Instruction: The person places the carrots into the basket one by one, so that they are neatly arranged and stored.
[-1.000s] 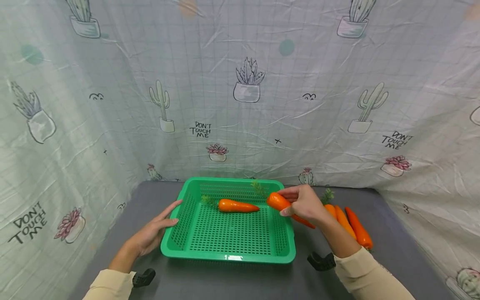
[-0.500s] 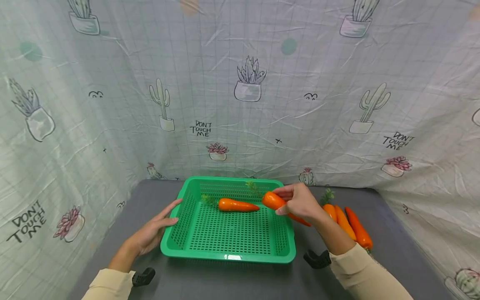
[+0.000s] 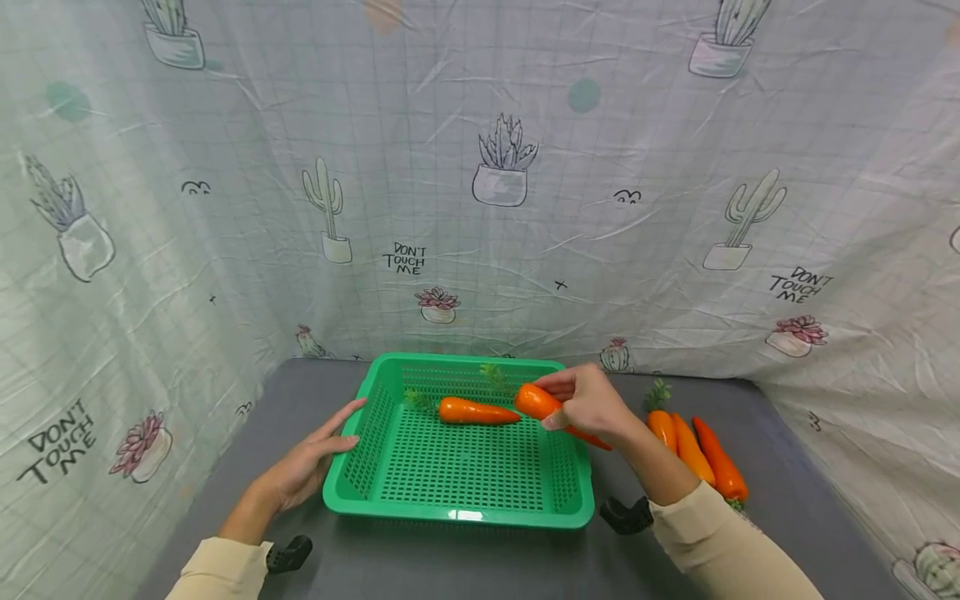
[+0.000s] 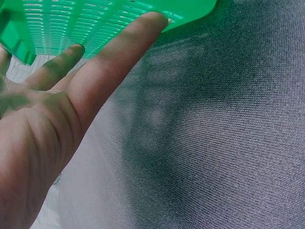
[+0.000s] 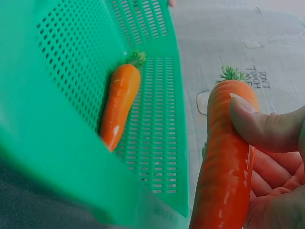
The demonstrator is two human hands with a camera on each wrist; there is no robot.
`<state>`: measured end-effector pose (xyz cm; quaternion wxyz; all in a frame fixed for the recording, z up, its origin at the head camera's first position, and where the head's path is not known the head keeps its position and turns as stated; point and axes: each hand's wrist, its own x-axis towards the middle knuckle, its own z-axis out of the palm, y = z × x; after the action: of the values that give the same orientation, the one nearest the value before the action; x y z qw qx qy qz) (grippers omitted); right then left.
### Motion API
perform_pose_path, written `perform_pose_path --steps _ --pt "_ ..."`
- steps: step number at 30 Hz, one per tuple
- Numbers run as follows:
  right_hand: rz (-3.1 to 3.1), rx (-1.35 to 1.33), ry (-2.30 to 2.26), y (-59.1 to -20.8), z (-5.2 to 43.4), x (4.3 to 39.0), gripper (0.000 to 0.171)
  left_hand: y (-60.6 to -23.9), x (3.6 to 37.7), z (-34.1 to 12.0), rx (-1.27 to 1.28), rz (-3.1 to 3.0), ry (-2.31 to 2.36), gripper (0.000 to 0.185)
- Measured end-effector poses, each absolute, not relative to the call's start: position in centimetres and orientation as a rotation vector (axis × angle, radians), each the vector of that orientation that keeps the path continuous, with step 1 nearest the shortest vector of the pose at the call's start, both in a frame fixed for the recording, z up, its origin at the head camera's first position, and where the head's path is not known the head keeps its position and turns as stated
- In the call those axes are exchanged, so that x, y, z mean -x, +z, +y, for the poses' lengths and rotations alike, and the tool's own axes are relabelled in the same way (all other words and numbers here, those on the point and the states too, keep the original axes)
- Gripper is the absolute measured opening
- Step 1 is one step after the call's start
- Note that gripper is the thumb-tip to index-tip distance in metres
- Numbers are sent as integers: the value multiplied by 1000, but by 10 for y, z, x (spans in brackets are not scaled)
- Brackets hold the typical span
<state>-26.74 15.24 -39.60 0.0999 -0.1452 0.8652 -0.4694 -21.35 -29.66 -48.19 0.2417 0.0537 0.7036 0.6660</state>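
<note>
I am seeing the right hand (image 3: 592,404) holding an orange plastic carrot with a green leafy top (image 3: 542,403), thumb and fingers curled round it, above the right rim of the green perforated plastic basket (image 3: 457,510) at the middle of the dark grey surface (image 3: 795,500). The left hand (image 3: 303,467) is resting flat with straight fingers against the basket's left wall. A second orange carrot (image 3: 474,411) is lying inside near the far wall, and three more carrots (image 3: 697,454) are lying together toward the surface's right edge.

Three orange carrots (image 3: 693,446) were laid side by side near the right edge of the grey tabletop (image 3: 480,558). A cactus-printed cloth (image 3: 480,208) was hung behind the far edge.
</note>
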Motion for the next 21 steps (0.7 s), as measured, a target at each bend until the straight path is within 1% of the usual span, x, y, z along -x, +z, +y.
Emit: perform_pose_path --steps 7,21 --pt "2572 422 -1355 -393 143 269 59 -480 213 -296 -147 1933 1813 74" --pt "2569 487 -1331 -397 131 270 56 -481 214 -296 -154 1936 1809 73"
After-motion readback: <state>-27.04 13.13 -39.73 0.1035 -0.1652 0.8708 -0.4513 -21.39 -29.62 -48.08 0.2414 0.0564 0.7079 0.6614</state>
